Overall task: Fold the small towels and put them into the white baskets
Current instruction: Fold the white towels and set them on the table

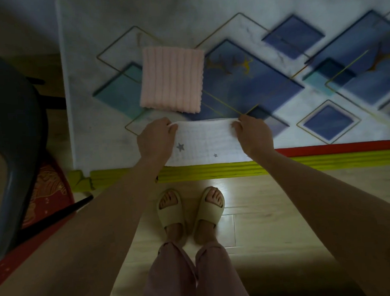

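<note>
- White cloth with grey stars, the towel (pixel 206 143), is held at its far edge by both hands.
- Left hand (pixel 154 139) pinches the far left corner, fingers curled round the fabric.
- Right hand (pixel 255 134) pinches the far right corner in the same way.
- Towel lies between the hands, its near edge at the table's yellow trim (pixel 235 169).
- Pink ribbed towel (pixel 172 80) lies flat just beyond the left hand, apart from the white one.
- Patterned table cover (pixel 265 82) extends beyond both hands.
- Dark chair (pixel 12 124) stands well left of the left hand.
</note>
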Motion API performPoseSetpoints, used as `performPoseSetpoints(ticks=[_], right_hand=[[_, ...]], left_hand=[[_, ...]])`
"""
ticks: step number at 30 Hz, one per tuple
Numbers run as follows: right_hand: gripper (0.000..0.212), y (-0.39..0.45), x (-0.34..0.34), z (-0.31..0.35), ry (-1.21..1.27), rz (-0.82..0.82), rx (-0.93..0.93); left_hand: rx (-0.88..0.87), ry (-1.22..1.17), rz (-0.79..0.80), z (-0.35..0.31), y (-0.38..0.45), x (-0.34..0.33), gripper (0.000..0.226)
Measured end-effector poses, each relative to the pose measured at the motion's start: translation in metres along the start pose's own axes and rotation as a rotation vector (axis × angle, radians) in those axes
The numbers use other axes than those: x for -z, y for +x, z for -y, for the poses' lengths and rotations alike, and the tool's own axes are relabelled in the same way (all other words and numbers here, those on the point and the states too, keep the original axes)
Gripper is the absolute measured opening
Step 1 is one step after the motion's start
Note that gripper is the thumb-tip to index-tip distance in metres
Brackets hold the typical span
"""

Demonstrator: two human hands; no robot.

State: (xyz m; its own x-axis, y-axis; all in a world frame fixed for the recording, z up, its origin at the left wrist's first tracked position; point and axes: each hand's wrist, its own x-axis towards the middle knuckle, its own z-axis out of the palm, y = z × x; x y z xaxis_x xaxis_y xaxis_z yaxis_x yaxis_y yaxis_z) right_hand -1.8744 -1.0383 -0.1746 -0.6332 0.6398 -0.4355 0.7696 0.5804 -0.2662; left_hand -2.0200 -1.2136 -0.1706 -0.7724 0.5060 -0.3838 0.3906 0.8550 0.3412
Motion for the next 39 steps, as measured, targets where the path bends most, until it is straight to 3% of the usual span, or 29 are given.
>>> performPoseSetpoints(ticks=[4,7,10,12,15,18,21,25,28,31,35,39], right_hand=[[0.027,-0.004,0.001,0.006,-0.078,-0.091,-0.009],[0.038,-0.023,-0.009,0.013,-0.154,-0.286,0.191],[0.049,-0.039,-0.04,0.022,-0.156,-0.157,0.482],[0.053,-0.038,-0.06,0.021,-0.183,-0.066,0.546],[0.056,-0.027,-0.071,0.005,-0.226,-0.075,0.544],[0.058,-0.025,-0.065,-0.021,-0.229,-0.136,0.395],[0.059,-0.035,-0.053,-0.037,-0.237,-0.176,0.245],[0.056,-0.045,-0.051,-0.021,-0.196,-0.186,0.391],[0.055,-0.045,-0.058,0.004,-0.14,-0.158,0.487],[0.054,-0.041,-0.065,0.017,-0.132,-0.114,0.444],[0.054,-0.034,-0.071,0.018,-0.137,-0.127,0.428],[0.055,-0.032,-0.074,0.018,-0.138,-0.153,0.427]], left_hand=[[-0.073,0.047,-0.164,0.0,-0.009,-0.004,0.03],[-0.311,0.046,-0.307,0.005,-0.028,-0.019,0.029],[-0.543,0.193,-0.185,0.012,-0.038,-0.045,0.043],[-0.58,0.324,-0.087,0.019,-0.035,-0.058,0.05],[-0.607,0.396,-0.015,0.036,-0.027,-0.066,0.056],[-0.522,0.357,-0.022,0.044,-0.029,-0.062,0.06],[-0.306,0.186,-0.073,0.046,-0.04,-0.048,0.059],[-0.034,-0.228,-0.207,0.038,-0.049,-0.028,0.043],[0.173,-0.503,-0.179,0.017,-0.048,-0.021,0.034],[0.348,-0.569,-0.12,0.001,-0.039,-0.016,0.035],[0.441,-0.516,0.02,-0.004,-0.028,-0.015,0.048],[0.369,-0.598,0.095,-0.003,-0.023,-0.013,0.052]])
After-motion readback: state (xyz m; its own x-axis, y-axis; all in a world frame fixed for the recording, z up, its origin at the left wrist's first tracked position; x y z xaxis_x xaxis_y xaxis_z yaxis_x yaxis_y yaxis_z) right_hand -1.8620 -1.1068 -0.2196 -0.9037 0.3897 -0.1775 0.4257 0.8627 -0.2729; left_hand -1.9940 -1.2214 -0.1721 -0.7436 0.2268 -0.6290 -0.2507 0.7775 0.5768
